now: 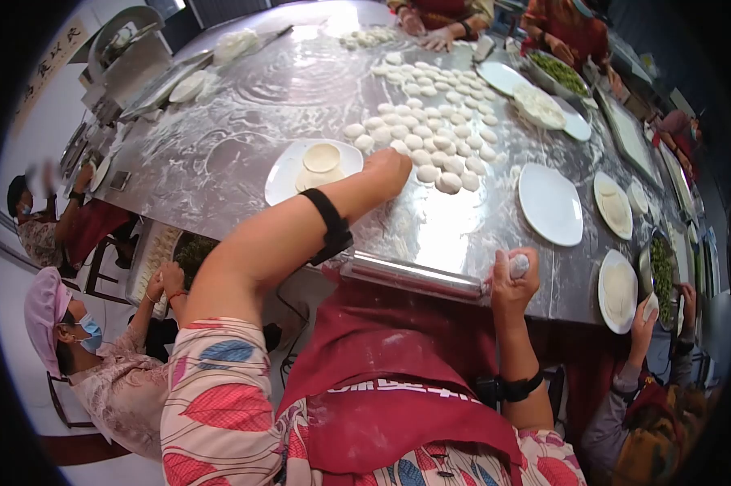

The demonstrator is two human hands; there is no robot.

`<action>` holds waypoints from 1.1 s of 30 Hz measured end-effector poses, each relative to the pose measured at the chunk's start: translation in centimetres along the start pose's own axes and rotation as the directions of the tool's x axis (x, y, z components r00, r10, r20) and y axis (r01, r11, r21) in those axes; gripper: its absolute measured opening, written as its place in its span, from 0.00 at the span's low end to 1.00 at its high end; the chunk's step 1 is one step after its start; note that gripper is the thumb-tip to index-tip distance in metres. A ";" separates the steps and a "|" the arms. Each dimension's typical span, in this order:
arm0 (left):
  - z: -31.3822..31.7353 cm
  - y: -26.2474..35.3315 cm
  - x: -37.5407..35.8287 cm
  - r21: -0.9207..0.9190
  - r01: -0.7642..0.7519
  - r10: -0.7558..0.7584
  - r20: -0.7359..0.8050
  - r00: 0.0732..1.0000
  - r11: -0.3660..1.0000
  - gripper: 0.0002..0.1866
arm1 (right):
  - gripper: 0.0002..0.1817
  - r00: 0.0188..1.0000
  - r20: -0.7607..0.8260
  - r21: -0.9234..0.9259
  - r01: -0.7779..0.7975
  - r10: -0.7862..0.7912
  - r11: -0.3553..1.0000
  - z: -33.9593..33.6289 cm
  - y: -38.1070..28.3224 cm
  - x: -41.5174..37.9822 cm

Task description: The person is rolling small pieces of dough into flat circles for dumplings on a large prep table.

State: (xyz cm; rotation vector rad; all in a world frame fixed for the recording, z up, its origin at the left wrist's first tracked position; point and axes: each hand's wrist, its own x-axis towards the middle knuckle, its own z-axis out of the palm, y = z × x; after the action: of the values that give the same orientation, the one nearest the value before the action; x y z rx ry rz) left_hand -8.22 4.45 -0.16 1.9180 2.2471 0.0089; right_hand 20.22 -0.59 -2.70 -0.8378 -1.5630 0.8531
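Nearest the lens: a red apron (398,364) over a floral top, with a black band on each forearm. Right hand (513,279) is at the near table edge, fingers wrapped shut around the end handle of a metal rolling pin (414,275). That pin lies along the table edge, roughly level, running from the right hand toward the left elbow. Left hand (388,172) is stretched forward over the floured steel table (244,138); it rests at the near corner of a cluster of dough pieces (434,138), touching or just over the closest ones. Fingers are curled downward and hidden from view; whether they pinch a piece cannot be told.

Just left of that hand stands a white plate (280,180) carrying a few flat round wrappers (321,158). An empty white plate (550,204) sits right of the dough cluster. Further right, two more plates hold wrappers, one near the table edge. Small dough pieces cover the centre of the table in rows, reaching toward the far end.

Other people are present: one in a pink cap and mask seated low at left, another at lower right with a hand at the table edge, and two at the far end. Green filling sits in a bowl (661,271) at right.
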 end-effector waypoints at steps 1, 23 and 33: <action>0.2 0.6 -0.7 0.014 -0.051 0.051 0.004 0.999 0.999 0.08 | 0.09 1.000 0.004 0.003 -0.001 0.001 1.000 -0.1 0.1 -0.1; 2.8 6.1 -3.3 -0.650 -0.014 0.181 0.190 0.965 0.760 0.09 | 0.11 1.000 0.003 -0.108 0.016 -0.016 0.994 2.6 2.7 6.2; 2.6 7.7 -4.4 -0.517 -0.085 0.089 -0.018 0.996 0.852 0.09 | 0.10 0.999 0.036 -0.255 0.014 -0.005 0.967 3.7 4.2 8.0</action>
State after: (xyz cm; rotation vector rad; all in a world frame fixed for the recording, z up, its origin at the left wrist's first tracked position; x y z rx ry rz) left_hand 0.29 1.08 -1.13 1.7044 1.8853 0.5622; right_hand 15.80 8.04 -3.00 -1.0022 -1.7313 0.6698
